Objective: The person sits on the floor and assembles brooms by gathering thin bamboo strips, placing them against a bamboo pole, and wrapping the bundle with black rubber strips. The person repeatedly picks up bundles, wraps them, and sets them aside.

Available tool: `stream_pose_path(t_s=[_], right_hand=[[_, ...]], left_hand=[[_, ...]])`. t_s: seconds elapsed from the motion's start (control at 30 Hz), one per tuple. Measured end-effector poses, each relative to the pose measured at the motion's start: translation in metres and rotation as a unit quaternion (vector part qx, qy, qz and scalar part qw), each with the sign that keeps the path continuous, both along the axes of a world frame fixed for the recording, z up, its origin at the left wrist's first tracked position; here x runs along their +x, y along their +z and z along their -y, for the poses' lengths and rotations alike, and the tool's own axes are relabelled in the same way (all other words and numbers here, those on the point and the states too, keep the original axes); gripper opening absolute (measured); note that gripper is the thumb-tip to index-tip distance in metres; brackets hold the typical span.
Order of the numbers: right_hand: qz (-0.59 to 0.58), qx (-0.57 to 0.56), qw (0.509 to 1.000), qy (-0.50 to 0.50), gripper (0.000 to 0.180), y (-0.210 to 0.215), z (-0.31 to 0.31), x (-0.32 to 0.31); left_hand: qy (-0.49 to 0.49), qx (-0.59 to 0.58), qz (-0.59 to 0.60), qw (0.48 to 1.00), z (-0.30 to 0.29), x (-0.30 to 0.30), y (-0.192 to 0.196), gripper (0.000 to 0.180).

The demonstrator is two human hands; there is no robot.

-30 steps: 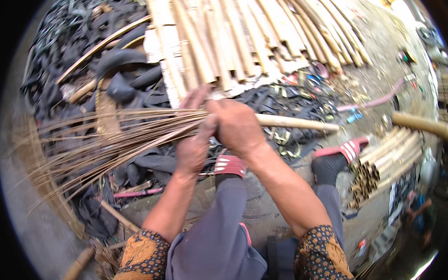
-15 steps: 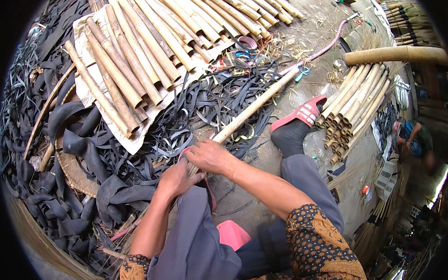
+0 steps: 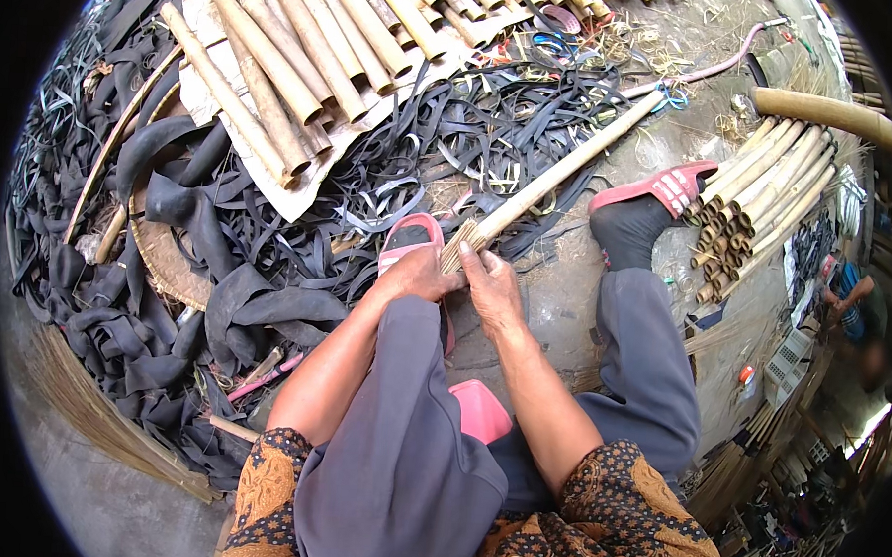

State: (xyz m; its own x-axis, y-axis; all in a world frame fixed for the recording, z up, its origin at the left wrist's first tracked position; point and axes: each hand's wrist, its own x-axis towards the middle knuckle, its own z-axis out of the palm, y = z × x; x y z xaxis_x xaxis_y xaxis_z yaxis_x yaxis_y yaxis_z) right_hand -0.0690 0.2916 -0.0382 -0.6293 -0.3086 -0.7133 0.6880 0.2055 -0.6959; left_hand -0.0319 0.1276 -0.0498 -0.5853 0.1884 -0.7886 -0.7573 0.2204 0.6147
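Both my hands meet just past my left knee around the near end of a long pale bamboo stick (image 3: 560,172). My left hand (image 3: 416,274) grips the bundle of thin straw-coloured fibres (image 3: 459,249) at that end. My right hand (image 3: 490,282) presses on the same bundle from the right side. The stick runs up and to the right across the ground over black rubber strips (image 3: 472,140). A pink sandal (image 3: 409,234) on my left foot shows just behind my left hand.
Cut bamboo tubes (image 3: 306,53) lie on a white sheet at the top. Another bamboo stack (image 3: 758,193) lies at the right beside my right foot in a pink sandal (image 3: 659,188). Black rubber pieces (image 3: 166,296) cover the left ground. Another person (image 3: 853,306) is at the far right.
The fan of loose fibres spread to the left a second ago is gone from view; my hands now hold a tight bundle at the stick's end, and the view has swung left and down.
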Motion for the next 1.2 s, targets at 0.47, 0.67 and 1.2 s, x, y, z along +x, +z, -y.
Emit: stream_pose_path(t_s=[0.47, 0.67, 1.2], right_hand=[[0.17, -0.09, 0.963, -0.186, 0.036, -0.022, 0.011, -0.008], [0.161, -0.118, 0.953, -0.226, 0.025, -0.023, 0.014, -0.006], [0.083, -0.07, 0.974, -0.199, 0.028, -0.034, 0.011, -0.003]], left_hand=[[0.077, 0.088, 0.045, 0.992, -0.013, 0.001, 0.006, 0.051], [-0.001, 0.05, 0.005, 0.999, -0.015, -0.002, 0.009, 0.07], [-0.109, -0.159, 0.001, 0.981, -0.031, -0.009, 0.013, 0.061]])
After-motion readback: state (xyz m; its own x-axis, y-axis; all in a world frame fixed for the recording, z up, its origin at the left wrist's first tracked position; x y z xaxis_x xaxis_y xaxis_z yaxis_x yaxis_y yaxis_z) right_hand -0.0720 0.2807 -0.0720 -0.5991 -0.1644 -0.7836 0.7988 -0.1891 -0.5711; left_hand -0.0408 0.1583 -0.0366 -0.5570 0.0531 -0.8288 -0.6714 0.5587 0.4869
